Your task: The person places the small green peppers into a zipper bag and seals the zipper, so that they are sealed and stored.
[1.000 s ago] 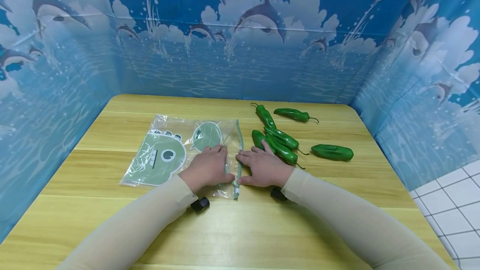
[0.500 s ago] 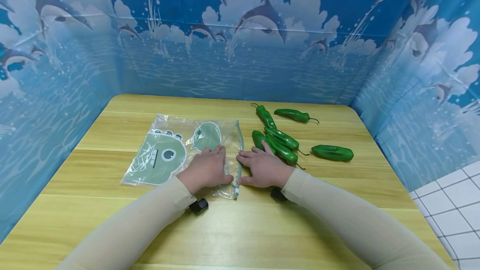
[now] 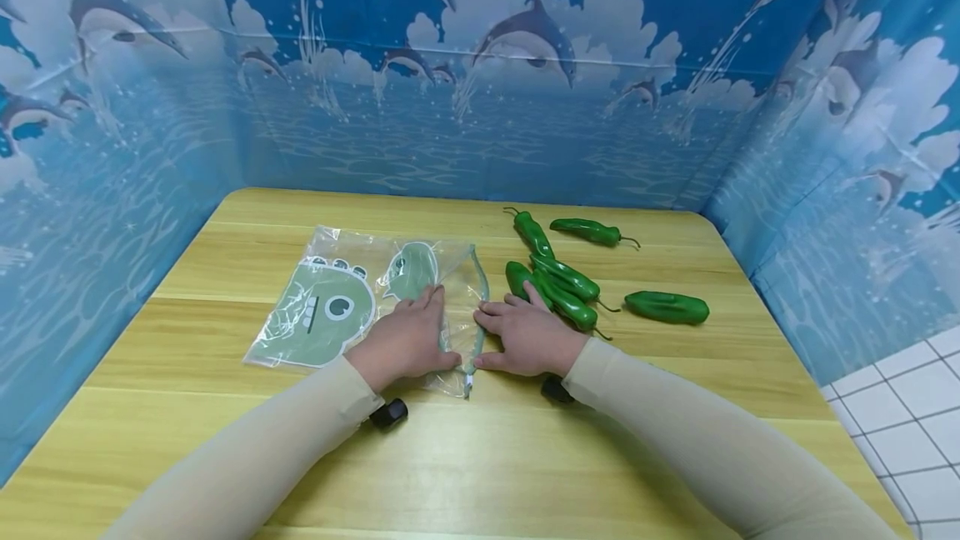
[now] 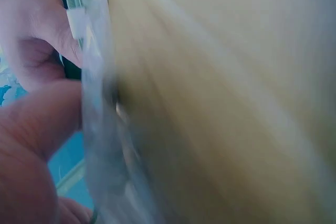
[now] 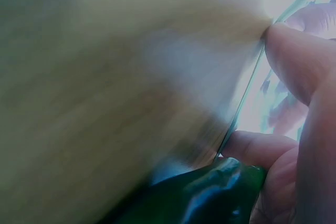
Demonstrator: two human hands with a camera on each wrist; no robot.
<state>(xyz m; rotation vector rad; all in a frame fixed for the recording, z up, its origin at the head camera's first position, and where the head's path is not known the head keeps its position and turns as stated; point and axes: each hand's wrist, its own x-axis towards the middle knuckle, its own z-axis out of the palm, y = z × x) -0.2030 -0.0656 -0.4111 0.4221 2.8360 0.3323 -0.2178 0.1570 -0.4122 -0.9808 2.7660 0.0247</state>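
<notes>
A clear zip bag (image 3: 300,336) printed with green cartoon faces lies flat on the table, its green-edged opening (image 3: 483,286) towards the right. My left hand (image 3: 405,338) presses on the bag's upper layer near the opening, fingers extended, and the film wrinkles under it. With spread fingers, my right hand (image 3: 531,338) rests on the opening's edge; thumb and fingertips touch the green strip. Just beyond it lies a cluster of green peppers (image 3: 564,275), one partly hidden by that hand. In the right wrist view a pepper (image 5: 194,195) sits close to the fingers.
Separate green peppers lie at the back (image 3: 588,231) and at the right (image 3: 666,307) of the wooden table (image 3: 480,473). A blue dolphin-print curtain (image 3: 480,140) surrounds the table's back and sides. White tiles (image 3: 911,415) show at the lower right.
My left hand has slid slightly left, dragging the upper film with it. The printed small face is now creased and the green edge bows more. The right hand stays in place.
</notes>
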